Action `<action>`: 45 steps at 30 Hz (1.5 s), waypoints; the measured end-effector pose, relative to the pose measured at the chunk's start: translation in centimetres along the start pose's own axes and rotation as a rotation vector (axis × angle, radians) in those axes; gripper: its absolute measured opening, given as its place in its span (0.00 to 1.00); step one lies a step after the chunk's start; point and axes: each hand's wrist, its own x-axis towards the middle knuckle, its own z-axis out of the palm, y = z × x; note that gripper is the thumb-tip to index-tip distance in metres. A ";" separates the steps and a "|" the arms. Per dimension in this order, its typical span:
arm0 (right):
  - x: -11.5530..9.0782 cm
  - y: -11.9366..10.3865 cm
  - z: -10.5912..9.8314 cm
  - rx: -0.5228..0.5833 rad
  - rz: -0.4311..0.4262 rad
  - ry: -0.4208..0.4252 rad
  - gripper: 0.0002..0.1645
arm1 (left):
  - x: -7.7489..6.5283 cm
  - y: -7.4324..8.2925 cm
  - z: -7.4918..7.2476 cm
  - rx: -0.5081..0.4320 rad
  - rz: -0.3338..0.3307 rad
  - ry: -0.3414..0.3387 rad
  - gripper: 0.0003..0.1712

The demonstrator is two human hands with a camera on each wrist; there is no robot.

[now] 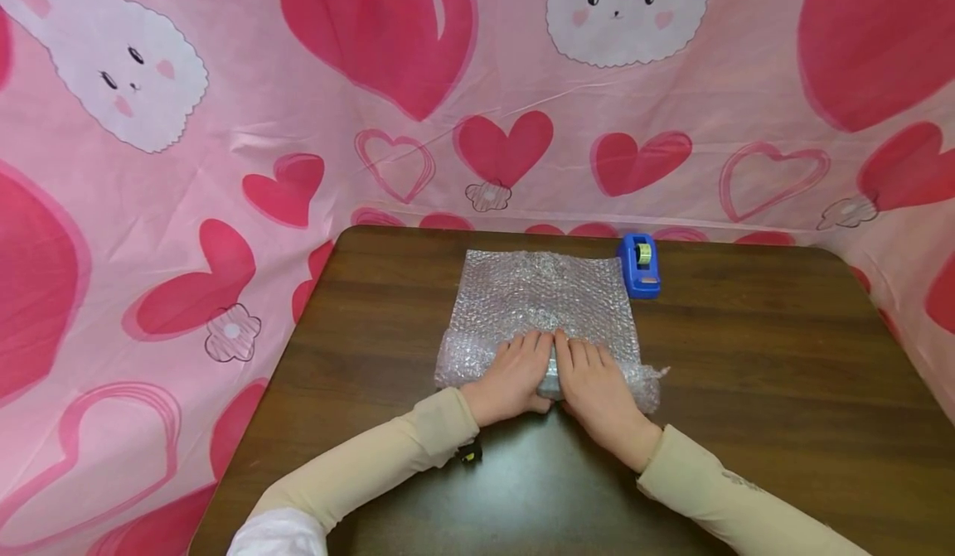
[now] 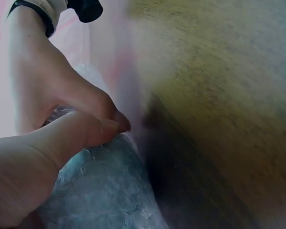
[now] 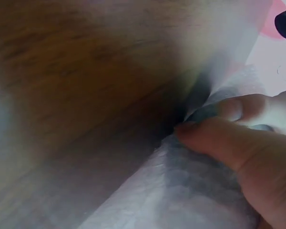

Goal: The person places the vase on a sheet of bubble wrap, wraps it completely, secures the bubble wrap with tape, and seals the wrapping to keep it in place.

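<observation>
A sheet of clear bubble wrap [image 1: 540,282] lies spread on the table, its near end rolled into a bundle [image 1: 550,380] around a bluish-grey object, mostly hidden by plastic and hands. My left hand [image 1: 513,380] grips the bundle from the left, fingers over its top and thumb on the near side. From the right, my right hand [image 1: 603,390] holds it the same way, close beside the left. Both thumbs press the near face of the bubble wrap [image 2: 107,186] in the left wrist view. Loose wrap [image 3: 143,200] sticks out past the right hand in the right wrist view.
A blue tape dispenser [image 1: 639,268] with a roll of tape stands at the sheet's far right corner. The dark wooden table [image 1: 761,357] reaches back to a pink cloth [image 1: 522,84] printed with hearts and animal faces.
</observation>
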 end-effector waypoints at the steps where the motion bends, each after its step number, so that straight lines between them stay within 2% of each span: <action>1: 0.1 0.0 0.0 0.007 -0.003 0.005 0.55 | 0.0 0.0 -0.1 -0.007 -0.001 -0.005 0.49; 6: 0.2 0.3 -0.2 0.044 -0.018 -0.028 0.51 | -0.1 0.0 -0.4 -0.024 0.000 -0.040 0.50; 14: 0.5 0.5 -0.8 0.099 -0.037 -0.110 0.52 | 0.1 -0.4 -1.0 -0.099 -0.057 -0.188 0.62; 18: 0.7 0.6 -1.1 0.131 -0.047 -0.144 0.53 | 0.0 -0.6 -1.3 -0.115 -0.084 -0.207 0.67; 21: 0.8 0.7 -1.2 0.148 -0.048 -0.175 0.54 | -0.2 -0.6 -1.2 -0.071 -0.076 -0.162 0.72; 26: 1.1 1.0 -1.4 0.163 -0.044 -0.225 0.52 | -0.6 -0.6 -1.1 0.051 -0.031 -0.031 0.75; 29: 1.3 1.2 -1.5 0.185 -0.039 -0.247 0.52 | -0.9 -0.5 -1.1 0.099 -0.010 0.041 0.70; 33: 1.7 1.4 -1.6 0.236 -0.027 -0.266 0.52 | -1.2 -0.3 -1.1 0.150 0.007 0.114 0.59; 39: 2.1 2.0 -1.8 0.317 -0.005 -0.326 0.46 | -1.5 0.1 -1.0 0.188 0.035 0.137 0.48; 45: 2.2 2.5 -1.7 0.375 0.010 -0.366 0.42 | -1.7 0.5 -0.5 0.252 0.068 0.132 0.50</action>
